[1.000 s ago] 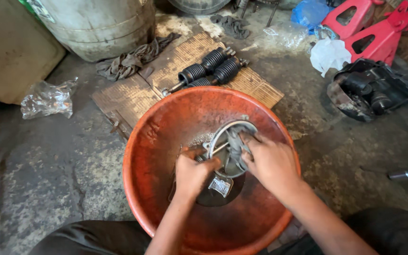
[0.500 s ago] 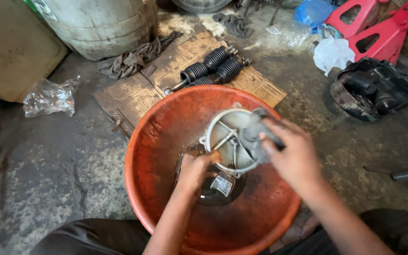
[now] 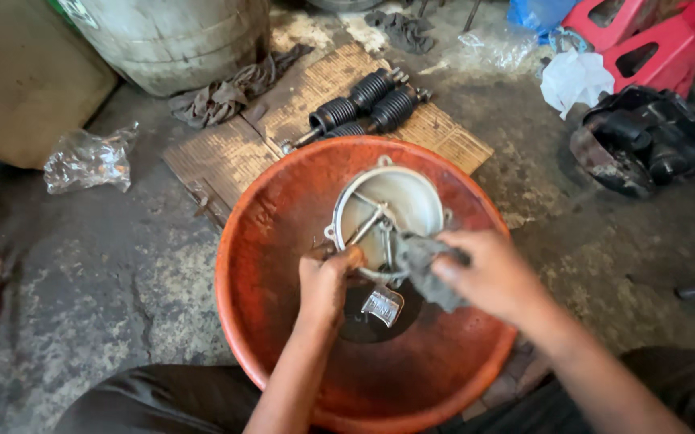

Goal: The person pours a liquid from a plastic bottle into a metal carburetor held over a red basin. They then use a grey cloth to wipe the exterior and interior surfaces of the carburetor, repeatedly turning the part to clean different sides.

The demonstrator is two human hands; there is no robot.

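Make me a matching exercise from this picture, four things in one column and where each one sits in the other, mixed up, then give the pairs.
Things:
1. round metal cover
2. grey rag
3. black ribbed boots
4. clear plastic bag

Places:
A. on the floor left of the orange basin
B. on the cardboard beyond the basin
C. in the right hand
D. over the basin, steadied by the left hand

Pairs: 1-D, 2-C, 3-B, 4-A
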